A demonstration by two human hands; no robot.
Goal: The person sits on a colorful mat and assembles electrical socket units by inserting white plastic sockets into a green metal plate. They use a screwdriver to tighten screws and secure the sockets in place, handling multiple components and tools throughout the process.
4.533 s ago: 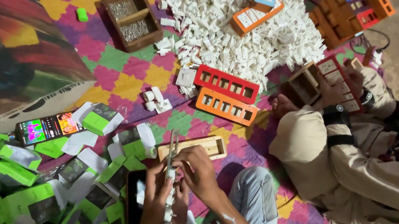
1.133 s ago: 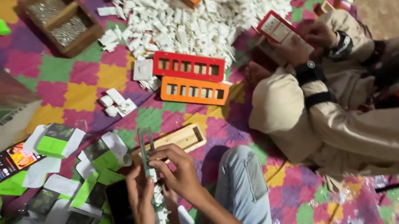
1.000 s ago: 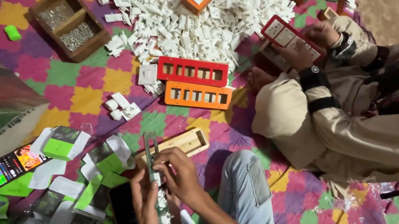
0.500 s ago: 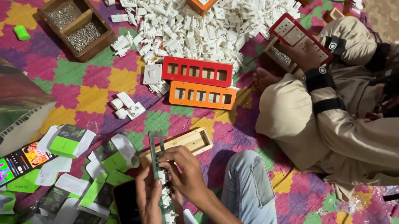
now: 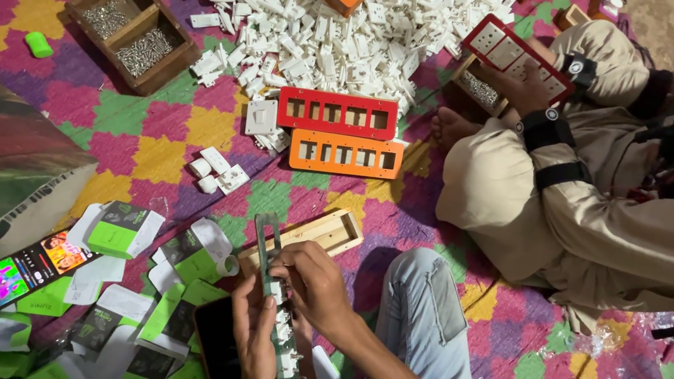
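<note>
Fingers (image 5: 299, 267) pinch a long, narrow green strip (image 5: 268, 240).

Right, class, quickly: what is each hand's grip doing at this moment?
Left hand: closed around the lower part of the long green strip.
Right hand: fingers pinched on the same strip, higher up.

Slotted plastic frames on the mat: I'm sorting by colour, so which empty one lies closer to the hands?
The orange slotted plastic frame; the red slotted plastic frame lies just beyond it, nearer the white pile.
</note>
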